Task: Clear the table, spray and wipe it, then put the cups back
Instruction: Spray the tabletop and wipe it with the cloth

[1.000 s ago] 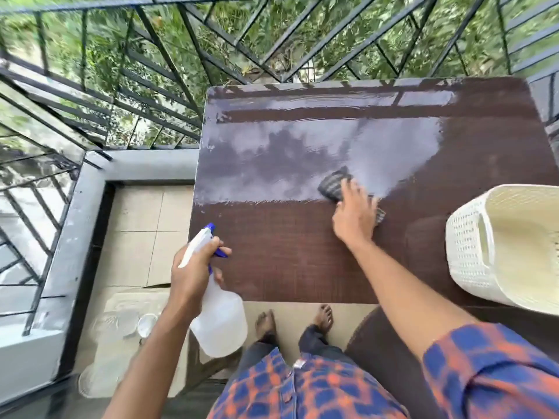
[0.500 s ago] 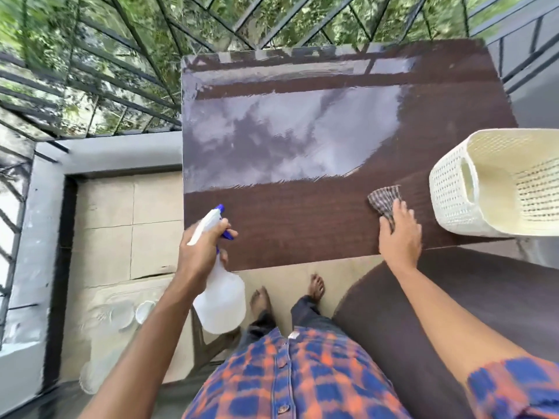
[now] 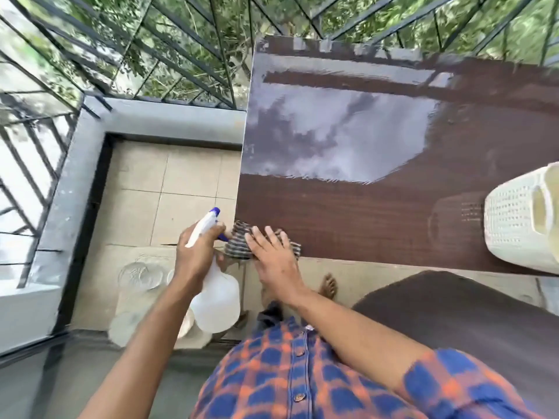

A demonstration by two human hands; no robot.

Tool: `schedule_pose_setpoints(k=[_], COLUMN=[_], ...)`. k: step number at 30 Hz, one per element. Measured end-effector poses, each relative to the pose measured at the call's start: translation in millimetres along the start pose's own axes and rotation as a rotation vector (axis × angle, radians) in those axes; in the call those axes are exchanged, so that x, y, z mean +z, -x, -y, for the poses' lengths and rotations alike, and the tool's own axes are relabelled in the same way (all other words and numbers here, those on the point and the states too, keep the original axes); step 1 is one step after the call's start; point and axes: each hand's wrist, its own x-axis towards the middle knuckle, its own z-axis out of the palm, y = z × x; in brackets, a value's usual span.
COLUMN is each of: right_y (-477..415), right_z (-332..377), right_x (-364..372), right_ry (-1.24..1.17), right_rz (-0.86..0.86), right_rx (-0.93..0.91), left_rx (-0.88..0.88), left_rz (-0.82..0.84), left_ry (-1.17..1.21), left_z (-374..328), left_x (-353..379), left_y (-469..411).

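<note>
- Cups (image 3: 137, 275), clear and blurred, sit on a beige mat (image 3: 133, 299) on the floor (image 3: 187, 182).
- Left hand (image 3: 193, 252) grips the white plastic spray bottle (image 3: 216, 300) by its neck, fingers curled round it.
- Right hand (image 3: 275, 258), fingers straight, presses a grey checked cloth (image 3: 239, 243) onto the near-left corner of the dark brown wooden table (image 3: 348, 222).
- White perforated plastic basket (image 3: 514, 225) stands at its right edge.

Left hand (image 3: 196, 254): fingers curled in a grip. Right hand (image 3: 275, 260): flat, palm down, fingers straight and spread.
</note>
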Motion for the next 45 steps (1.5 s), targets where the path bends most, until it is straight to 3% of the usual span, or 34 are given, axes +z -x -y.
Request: schedule_pose_setpoints(k=[4, 6, 12, 14, 21, 25, 31, 34, 36, 45], right_y=[-46.0, -69.3, -146.4, -143.8, -20.5, 65.6, 179.8, 200.9, 196.0, 158.8], right_z=[-11.8, -27.4, -25.8, -12.5, -45.7, -118.5, -225.9, -247.4, -241.5, -227.5], right_x=[-11.4, -25.4, -53.1, -53.4, -40.3, -61.9, -105.2, -114.8, -112.7, -109.4], right_ry=[0.059, 0.081, -0.042, -0.065, -0.092, -0.085, -0.131, -0.161, -0.159, -0.025], right_rz=[0.193, 0.243, 0.129, 0.121, 0.166, 0.117, -0.156, -0.254, -0.26, -0.143], right_rx=[-0.433, -0.506, -0.037, 0.021, -0.308, -0.089, 0.592, 0.895, 0.95, 0.774], left_rx=[-0.013, -0.026, -0.046, -0.031, 0.004, 0.013, 0.062, 0.091, 0.102, 0.131], left_rz=[-0.073, -0.078, -0.079, -0.061, 0.03, 0.118, 0.253, 0.312, 0.338, 0.346], left_ry=[0.044, 0.053, 0.108, 0.102, 0.043, -0.034, -0.176, -0.205, -0.221, -0.24], left_z=[3.7, 5.3, -1.3, -4.3, -13.3, -14.3, -10.8, -13.2, -14.4, -13.0], left_x=[-13.8, -18.4, -15.7, -13.2, 12.1, 32.2, 75.1, 97.9, 114.0, 169.4], left_y=[-0.7, -3.0, -6.4, -7.9, -11.3, -16.4, -19.4, -14.2, -8.3, 16.3])
